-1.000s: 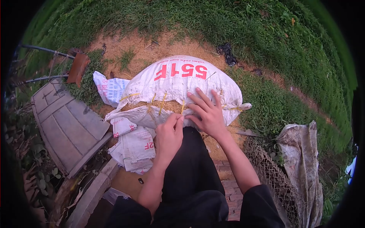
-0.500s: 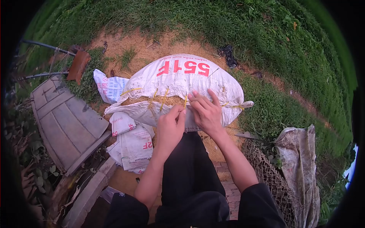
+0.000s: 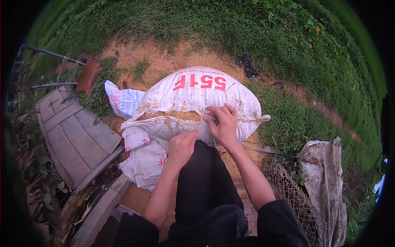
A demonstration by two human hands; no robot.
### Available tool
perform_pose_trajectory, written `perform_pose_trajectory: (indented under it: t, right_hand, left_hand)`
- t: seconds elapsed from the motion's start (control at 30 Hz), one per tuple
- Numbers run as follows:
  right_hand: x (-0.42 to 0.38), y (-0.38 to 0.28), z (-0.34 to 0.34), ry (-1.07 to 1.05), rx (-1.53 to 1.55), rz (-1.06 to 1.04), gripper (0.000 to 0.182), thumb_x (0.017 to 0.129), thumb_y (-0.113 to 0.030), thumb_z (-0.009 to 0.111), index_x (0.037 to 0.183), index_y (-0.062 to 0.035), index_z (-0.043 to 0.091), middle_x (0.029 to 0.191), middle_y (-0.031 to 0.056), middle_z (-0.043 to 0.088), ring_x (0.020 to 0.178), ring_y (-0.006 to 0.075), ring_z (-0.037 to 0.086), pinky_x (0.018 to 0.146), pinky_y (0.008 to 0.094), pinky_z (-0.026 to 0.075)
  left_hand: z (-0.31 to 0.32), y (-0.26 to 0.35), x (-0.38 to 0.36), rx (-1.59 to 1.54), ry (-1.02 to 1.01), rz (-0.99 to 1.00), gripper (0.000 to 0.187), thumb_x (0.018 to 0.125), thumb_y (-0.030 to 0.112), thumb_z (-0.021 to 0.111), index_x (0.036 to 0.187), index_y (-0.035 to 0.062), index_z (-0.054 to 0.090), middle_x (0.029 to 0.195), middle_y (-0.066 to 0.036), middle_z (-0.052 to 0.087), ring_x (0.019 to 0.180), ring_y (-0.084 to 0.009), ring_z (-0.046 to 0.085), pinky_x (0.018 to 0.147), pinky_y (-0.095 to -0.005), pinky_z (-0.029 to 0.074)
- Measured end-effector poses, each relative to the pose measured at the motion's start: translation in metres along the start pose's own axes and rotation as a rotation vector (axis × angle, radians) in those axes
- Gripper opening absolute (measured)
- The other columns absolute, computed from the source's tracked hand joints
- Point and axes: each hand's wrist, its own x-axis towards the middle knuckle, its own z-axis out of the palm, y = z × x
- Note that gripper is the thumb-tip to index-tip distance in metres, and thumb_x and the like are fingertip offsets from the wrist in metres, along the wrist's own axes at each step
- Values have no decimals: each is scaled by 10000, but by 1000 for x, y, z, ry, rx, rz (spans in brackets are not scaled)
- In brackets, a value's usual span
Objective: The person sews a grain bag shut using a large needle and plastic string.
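A full white woven sack with red "551F" print lies before me, its long open seam showing golden grain-like husks. Several yellow strings cross that gap. My left hand is closed in a pinch just below the seam, apparently on a yellow string's end; its fingertips partly hide it. To its right, my right hand bends over the seam, thumb and forefinger closed on the sack's edge beside a string. A thin needle-like piece sticks out of the sack's upper side.
Folded white sacks and a blue-printed bag lie left of the full sack. Farther left is a grey panel. At right are netting and a dirty tarp. Grass surrounds the husk-strewn ground.
My left hand has moved down and slightly left, away from the seam. My right hand has stayed near the sack's edge, its fingers more bent. The view has shifted slightly.
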Motion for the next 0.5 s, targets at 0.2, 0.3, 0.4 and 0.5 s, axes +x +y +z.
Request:
perform_pose_trajectory:
  t: [0.2, 0.3, 0.4, 0.5]
  right_hand:
    - [9, 2, 2, -49, -160, -117, 288, 821, -154, 758, 1098, -228, 779, 899, -18, 635, 937, 163, 607, 1011, 402, 370]
    - [10, 1, 4, 13, -182, -129, 241, 806, -162, 766, 1034, -232, 799, 1042, 6, 649, 989, 201, 599, 1017, 410, 366]
    - [11, 3, 4, 3, -196, -133, 252, 804, -173, 771, 1044, -242, 801, 1196, 34, 636, 1060, 248, 581, 1027, 413, 364]
    - [13, 2, 4, 23, -209, -142, 230, 796, -178, 787, 1018, -231, 815, 1274, 41, 631, 1119, 254, 559, 1033, 415, 356]
  left_hand:
    - [-3, -9, 9, 180, -14, 151, 186, 832, 7, 678, 1011, 51, 697, 725, -79, 624, 683, -239, 656, 604, -378, 520]
    - [-3, -16, 7, 168, 14, 175, 175, 835, 9, 679, 1005, 48, 697, 723, -57, 619, 681, -226, 636, 600, -351, 504]
    - [-7, -12, 9, 202, 10, 177, 150, 852, 35, 689, 1002, 34, 696, 808, -81, 638, 729, -222, 635, 633, -345, 505]
    - [-20, 10, 20, 111, 122, -22, 178, 885, 103, 711, 1037, 14, 687, 919, -118, 647, 825, -247, 652, 703, -383, 517]
